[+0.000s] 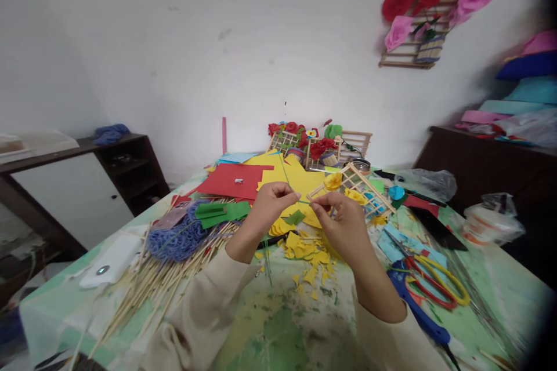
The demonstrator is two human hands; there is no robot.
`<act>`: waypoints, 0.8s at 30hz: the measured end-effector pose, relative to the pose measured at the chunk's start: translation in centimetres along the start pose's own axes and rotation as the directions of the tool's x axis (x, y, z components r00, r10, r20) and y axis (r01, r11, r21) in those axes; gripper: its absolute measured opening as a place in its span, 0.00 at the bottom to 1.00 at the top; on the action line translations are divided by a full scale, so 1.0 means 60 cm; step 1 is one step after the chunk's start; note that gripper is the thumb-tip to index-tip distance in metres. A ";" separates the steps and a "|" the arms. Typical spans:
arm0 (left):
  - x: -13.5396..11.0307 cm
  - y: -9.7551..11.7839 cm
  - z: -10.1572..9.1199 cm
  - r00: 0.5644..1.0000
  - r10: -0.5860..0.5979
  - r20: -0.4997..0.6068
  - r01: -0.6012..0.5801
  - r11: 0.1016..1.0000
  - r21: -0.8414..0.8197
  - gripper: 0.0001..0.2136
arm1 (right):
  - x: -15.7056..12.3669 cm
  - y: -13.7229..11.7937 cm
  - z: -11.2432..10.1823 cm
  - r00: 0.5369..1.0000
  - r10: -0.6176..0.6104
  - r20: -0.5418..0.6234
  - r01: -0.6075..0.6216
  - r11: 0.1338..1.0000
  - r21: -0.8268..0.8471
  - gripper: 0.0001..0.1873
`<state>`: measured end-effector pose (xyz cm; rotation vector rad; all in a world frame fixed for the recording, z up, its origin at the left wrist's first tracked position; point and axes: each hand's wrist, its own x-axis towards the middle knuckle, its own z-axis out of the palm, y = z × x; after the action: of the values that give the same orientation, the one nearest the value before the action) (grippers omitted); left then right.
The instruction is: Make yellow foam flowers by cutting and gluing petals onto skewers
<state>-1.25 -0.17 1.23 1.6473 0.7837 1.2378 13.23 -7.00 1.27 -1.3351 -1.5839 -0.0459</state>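
Note:
My left hand [270, 206] and my right hand [342, 221] are raised over the middle of the craft table [278, 324], both pinched shut. Between their fingertips runs a thin green stem [306, 201], and its far end rises toward the yellow sheets [291, 177]. A small green leaf piece [295, 218] lies just under the hands. Yellow paper scraps [311, 255] are scattered below my wrists. A wooden lattice frame [363, 188] with yellow flowers sits right behind my right hand.
A pile of bamboo skewers [161, 278] and blue yarn [176, 237] lie at left beside a white device [111, 261]. Scissors [430, 281] with red and yellow handles lie at right. Red paper [235, 181] and flower crafts [304, 145] sit at the back.

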 end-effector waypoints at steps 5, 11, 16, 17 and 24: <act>0.002 -0.006 0.002 1.000 0.015 0.011 -0.015 1.000 -0.012 0.12 | -0.005 -0.006 -0.001 0.998 -0.057 0.008 0.057 0.998 -0.021 0.08; -0.002 -0.010 0.006 0.999 0.031 0.009 -0.030 0.999 -0.022 0.16 | -0.008 -0.010 -0.001 0.995 -0.091 0.034 0.092 0.995 -0.037 0.07; -0.005 -0.013 0.007 0.999 0.037 0.026 -0.038 0.999 0.006 0.18 | -0.008 -0.010 -0.002 0.994 -0.104 0.044 0.106 0.994 -0.027 0.07; -0.005 -0.014 0.007 0.999 0.044 0.028 -0.044 0.999 0.011 0.18 | -0.008 -0.010 -0.002 0.993 -0.103 0.048 0.105 0.994 -0.031 0.06; -0.005 -0.013 0.012 0.998 0.044 0.034 -0.044 0.999 -0.005 0.22 | -0.008 -0.008 -0.002 0.993 -0.104 0.054 0.108 0.992 -0.067 0.06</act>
<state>-0.66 -0.34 0.34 1.6860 0.7275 1.2379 12.90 -7.59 1.23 -1.3140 -1.7084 -0.1352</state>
